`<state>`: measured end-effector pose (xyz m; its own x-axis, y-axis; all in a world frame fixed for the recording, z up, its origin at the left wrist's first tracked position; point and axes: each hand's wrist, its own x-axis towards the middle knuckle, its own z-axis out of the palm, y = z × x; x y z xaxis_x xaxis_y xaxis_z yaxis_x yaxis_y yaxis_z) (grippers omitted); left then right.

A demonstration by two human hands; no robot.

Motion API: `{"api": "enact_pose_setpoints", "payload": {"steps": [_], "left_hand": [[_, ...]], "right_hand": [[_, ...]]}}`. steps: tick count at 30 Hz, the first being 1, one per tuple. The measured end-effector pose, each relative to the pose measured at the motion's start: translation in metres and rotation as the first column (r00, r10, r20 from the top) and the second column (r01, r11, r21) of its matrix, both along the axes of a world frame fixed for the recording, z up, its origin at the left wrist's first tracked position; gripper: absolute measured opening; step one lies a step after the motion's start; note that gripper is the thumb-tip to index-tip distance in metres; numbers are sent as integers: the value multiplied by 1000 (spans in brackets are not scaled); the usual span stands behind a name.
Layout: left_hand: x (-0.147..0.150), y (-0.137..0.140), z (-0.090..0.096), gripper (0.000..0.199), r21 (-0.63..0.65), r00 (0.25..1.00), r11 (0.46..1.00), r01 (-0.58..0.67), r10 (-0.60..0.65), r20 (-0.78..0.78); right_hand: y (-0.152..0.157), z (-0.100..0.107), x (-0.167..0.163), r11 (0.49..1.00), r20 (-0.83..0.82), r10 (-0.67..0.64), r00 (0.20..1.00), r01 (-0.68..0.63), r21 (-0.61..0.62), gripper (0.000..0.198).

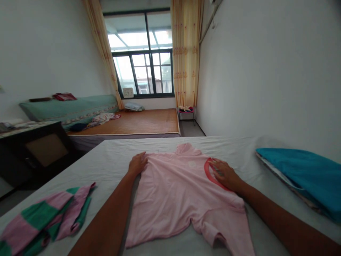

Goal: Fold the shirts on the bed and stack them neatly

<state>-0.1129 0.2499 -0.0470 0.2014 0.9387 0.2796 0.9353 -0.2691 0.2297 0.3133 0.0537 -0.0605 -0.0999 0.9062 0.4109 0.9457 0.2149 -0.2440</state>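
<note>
A pink collared shirt [173, 188] lies spread out on a white bedsheet [112, 153], its collar pointing away from me. A red curved shape shows near its right shoulder, and a small pale patch lies below the collar. My left hand [137, 163] is at the shirt's upper left corner, its fingers closed over the edge of the cloth. On the red shape at the right rests my right hand [226, 175], fingers stretched out and apart. The shirt's lower right part is wrinkled and folded.
A pink and green checked garment [45, 217] lies crumpled at the left. A folded blue cloth [306, 174] is at the right by the wall. Beyond stand another bed [149, 122], a dark cabinet [37, 153] and a small pink stool [186, 110].
</note>
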Motion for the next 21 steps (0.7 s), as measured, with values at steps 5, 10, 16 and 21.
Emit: {"api": "enact_pose_setpoints", "payload": {"steps": [5, 10, 16, 21], "left_hand": [[1, -4, 3, 48, 8, 1000, 1000, 15, -15, -14], [2, -1, 1, 45, 7, 1000, 1000, 1, -1, 10], [0, 5, -3, 43, 8, 1000, 1000, -10, 10, 30], [0, 8, -1, 45, -9, 998, 1000, -29, 30, 55]], "right_hand": [[-12, 32, -27, 970, 16, 238, 971, -237, -62, 29], [34, 54, -23, 976, 42, 36, 998, -26, -218, 25], [120, 41, -34, 947, -40, -227, 973, 210, -242, 39], [159, 38, -43, 930, -80, -265, 961, 233, -285, 25]]}}
